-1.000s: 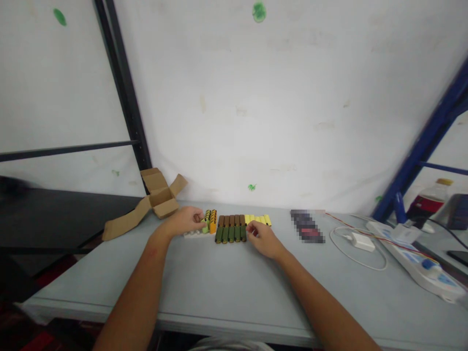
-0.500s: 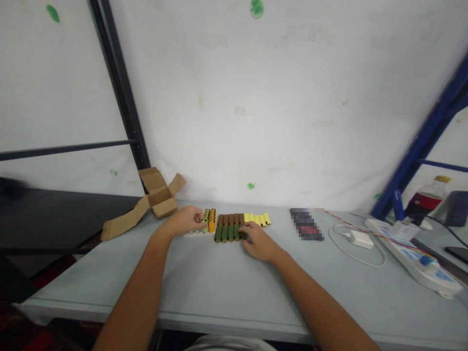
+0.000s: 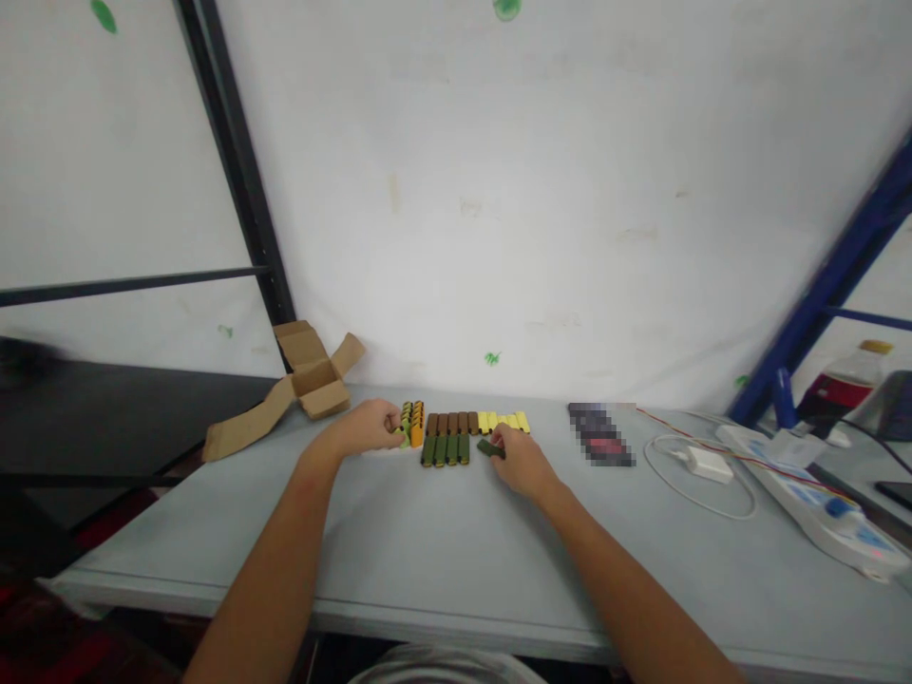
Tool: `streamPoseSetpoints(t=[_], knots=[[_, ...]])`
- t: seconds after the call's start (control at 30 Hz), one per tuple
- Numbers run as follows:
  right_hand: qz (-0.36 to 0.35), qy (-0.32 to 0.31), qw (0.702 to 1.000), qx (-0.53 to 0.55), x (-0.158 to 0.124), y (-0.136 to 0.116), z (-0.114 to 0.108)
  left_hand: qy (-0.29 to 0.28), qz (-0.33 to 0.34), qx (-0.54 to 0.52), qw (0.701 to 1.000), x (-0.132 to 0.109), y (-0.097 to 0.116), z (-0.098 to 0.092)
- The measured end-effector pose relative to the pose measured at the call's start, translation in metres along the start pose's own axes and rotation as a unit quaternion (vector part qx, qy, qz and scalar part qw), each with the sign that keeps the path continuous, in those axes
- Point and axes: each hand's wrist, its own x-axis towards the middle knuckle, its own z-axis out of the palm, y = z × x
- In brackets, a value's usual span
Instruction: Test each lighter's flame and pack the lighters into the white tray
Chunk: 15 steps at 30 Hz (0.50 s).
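Small coloured blocks lie in rows on the grey table: several dark green ones in front, brown ones and yellow ones behind. At the left end stands a cluster of orange and light green blocks. My left hand is closed on that cluster. My right hand pinches one dark green block, pulled a little to the right of the green row.
An opened cardboard box lies at the back left. A blurred dark object, a white charger with cable and a power strip lie to the right. A bottle stands far right. A white wall is behind.
My right hand reached to the right end of the green row, took the last green block and drew it away to the right. My left hand stayed put.
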Motion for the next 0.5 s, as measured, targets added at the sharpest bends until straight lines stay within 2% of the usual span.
streamPoseSetpoints(t=[0.17, 0.37, 0.5], knots=[[0.006, 0.017, 0.998, 0.062, 0.002, 0.004, -0.006, -0.007, -0.006, -0.013, 1.0, 0.001, 0.0, -0.001], [0.008, -0.029, 0.999, 0.02, 0.002, 0.005, -0.007, -0.022, 0.0, -0.042, 0.999, -0.005, 0.003, -0.008], [-0.001, -0.035, 0.999, 0.025, 0.002, 0.007, -0.006, -0.027, 0.011, -0.05, 0.998, -0.007, 0.003, -0.01]])
